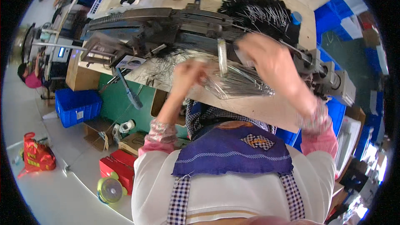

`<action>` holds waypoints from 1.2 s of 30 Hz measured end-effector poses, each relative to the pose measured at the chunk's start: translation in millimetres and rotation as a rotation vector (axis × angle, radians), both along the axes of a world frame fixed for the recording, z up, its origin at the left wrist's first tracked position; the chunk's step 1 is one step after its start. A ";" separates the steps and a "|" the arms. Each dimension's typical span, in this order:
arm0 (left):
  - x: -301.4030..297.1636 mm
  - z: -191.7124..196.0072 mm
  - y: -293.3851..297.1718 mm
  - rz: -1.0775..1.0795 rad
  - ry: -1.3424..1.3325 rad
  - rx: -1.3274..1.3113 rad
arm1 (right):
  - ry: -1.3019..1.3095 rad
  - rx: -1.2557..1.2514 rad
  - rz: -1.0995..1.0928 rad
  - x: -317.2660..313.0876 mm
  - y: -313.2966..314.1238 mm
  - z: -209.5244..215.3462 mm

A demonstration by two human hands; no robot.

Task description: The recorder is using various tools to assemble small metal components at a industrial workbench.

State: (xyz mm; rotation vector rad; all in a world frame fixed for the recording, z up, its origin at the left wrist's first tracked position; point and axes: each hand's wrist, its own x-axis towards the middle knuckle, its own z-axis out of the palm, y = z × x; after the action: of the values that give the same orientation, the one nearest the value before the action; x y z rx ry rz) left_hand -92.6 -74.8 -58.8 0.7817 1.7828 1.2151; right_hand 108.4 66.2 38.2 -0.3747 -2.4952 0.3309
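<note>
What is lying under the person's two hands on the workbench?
A bundle of thin metal wires lies on the wooden bench beneath the left hand and right hand. The wire parts under the palms are covered.

floor [54, 191]: pale, glossy | workbench [266, 108]: wooden | blue crates [77, 106] | light: bright daylight

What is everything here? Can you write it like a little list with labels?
Place: wooden workbench
Left hand: left hand grips one end of a bundle of thin metal wires
Right hand: right hand raised over the wires, blurred, grip unclear
Behind the hands: long dark metal machine
Further back: pile of black strands
On the floor: blue crate, red boxes, red bag
</note>
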 end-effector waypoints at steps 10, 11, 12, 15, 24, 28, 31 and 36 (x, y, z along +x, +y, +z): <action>-68.8 -14.1 -14.3 0.500 -0.384 0.336 | -0.419 -0.023 -0.402 17.4 59.6 -102.6; -66.0 -18.8 -13.8 0.559 -0.456 0.417 | -0.429 -0.023 -0.436 27.3 52.5 -98.7; -61.1 -23.6 -14.4 0.588 -0.415 0.465 | -0.442 -0.068 -0.388 33.4 37.6 -86.8; -5.5 1.6 -4.3 0.391 -0.277 0.671 | -0.327 -0.259 -0.260 65.4 -2.6 -31.2; 105.6 50.7 108.7 -0.417 -0.933 0.140 | 0.021 -0.356 -0.558 107.4 -5.1 31.1; 100.1 48.4 101.6 -0.057 -0.790 0.259 | 0.066 -0.195 -0.574 108.9 25.0 24.3; 106.6 44.5 101.2 -0.151 -0.742 0.212 | 0.051 0.080 -0.365 60.6 69.1 11.8; 109.4 44.3 120.2 -0.196 -0.905 0.181 | 0.085 0.038 -0.233 16.3 71.4 17.9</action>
State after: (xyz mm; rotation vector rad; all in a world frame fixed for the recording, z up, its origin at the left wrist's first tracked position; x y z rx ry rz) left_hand 16.9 45.3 -14.6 0.3770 0.8504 1.3139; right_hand 124.7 137.7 56.1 -0.6164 -2.3420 0.2008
